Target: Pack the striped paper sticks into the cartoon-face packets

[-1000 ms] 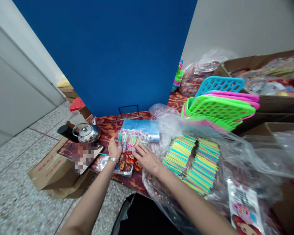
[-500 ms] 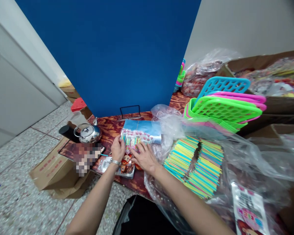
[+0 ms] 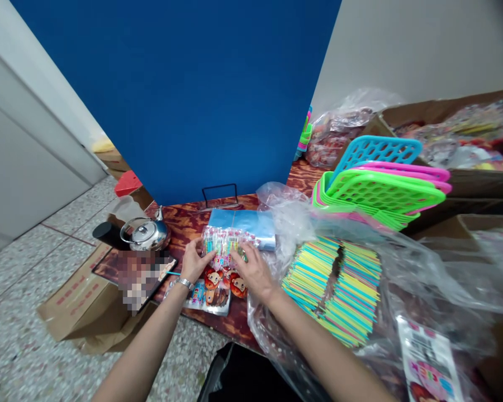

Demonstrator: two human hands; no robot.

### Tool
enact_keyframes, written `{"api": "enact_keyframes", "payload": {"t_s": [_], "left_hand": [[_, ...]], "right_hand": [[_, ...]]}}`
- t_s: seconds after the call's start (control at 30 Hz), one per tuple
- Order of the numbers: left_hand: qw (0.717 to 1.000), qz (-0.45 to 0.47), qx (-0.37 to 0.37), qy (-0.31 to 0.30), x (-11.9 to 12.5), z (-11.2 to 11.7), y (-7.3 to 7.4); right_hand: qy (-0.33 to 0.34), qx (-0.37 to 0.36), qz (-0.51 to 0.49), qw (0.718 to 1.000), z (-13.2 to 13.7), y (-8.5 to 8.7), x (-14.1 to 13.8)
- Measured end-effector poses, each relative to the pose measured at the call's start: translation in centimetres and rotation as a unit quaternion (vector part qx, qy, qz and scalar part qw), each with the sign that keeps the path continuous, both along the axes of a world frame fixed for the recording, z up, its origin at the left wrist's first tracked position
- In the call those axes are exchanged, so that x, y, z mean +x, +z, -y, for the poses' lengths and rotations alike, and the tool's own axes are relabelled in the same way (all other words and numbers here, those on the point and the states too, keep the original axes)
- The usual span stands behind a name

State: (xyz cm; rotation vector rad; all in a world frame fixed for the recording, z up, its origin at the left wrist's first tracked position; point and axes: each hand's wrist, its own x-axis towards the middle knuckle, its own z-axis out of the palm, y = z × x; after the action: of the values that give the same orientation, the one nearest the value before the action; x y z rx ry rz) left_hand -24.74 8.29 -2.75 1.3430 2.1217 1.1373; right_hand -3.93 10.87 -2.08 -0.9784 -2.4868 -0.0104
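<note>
Between my two hands lies a row of clear printed packets (image 3: 222,245) with colourful contents. My left hand (image 3: 195,261) grips their left edge, thumb on the near side; a metal watch (image 3: 186,283) is on that wrist. At the right side my right hand (image 3: 252,269) presses its fingers on the same packets, holding them. Beneath and beyond is a stack of blue sheets or bags (image 3: 243,220). Nearer me, a silver pouch (image 3: 212,298) with printed cartoon faces lies on the table, with another cartoon face (image 3: 237,283) beside it, partly under my right hand.
A pile of coloured sticks (image 3: 360,279) lies in clear plastic on the right, behind it stacked plastic baskets (image 3: 389,190). Left are a metal kettle (image 3: 146,234), a black cylinder (image 3: 109,234) and a cardboard box (image 3: 75,301). A blue panel (image 3: 193,100) stands behind a wire stand (image 3: 220,195).
My left hand has shifted left and down, its thumb now across the packets' near edge. My right fingers have moved to the packets' right side. More of the cartoon faces shows. The view has shifted slightly.
</note>
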Motion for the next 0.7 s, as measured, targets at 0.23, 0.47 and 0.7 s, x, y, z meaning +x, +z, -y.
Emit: {"api": "enact_keyframes", "payload": {"t_s": [0.23, 0.47, 0.7], "left_hand": [[0.984, -0.137, -0.11, 0.0, -0.9, -0.6, 0.6], [0.982, -0.075, -0.159, -0.071, -1.3, -1.2, 1.8], [0.984, -0.023, -0.151, -0.093, -1.6, -1.4, 2.0]], "right_hand": [[-0.191, -0.058, 0.076, 0.977, 0.3, 0.9, 1.6], [-0.237, -0.073, 0.136, 0.959, -0.9, 1.2, 1.8], [-0.243, -0.082, 0.119, 0.959, -1.3, 1.1, 1.9]]}}
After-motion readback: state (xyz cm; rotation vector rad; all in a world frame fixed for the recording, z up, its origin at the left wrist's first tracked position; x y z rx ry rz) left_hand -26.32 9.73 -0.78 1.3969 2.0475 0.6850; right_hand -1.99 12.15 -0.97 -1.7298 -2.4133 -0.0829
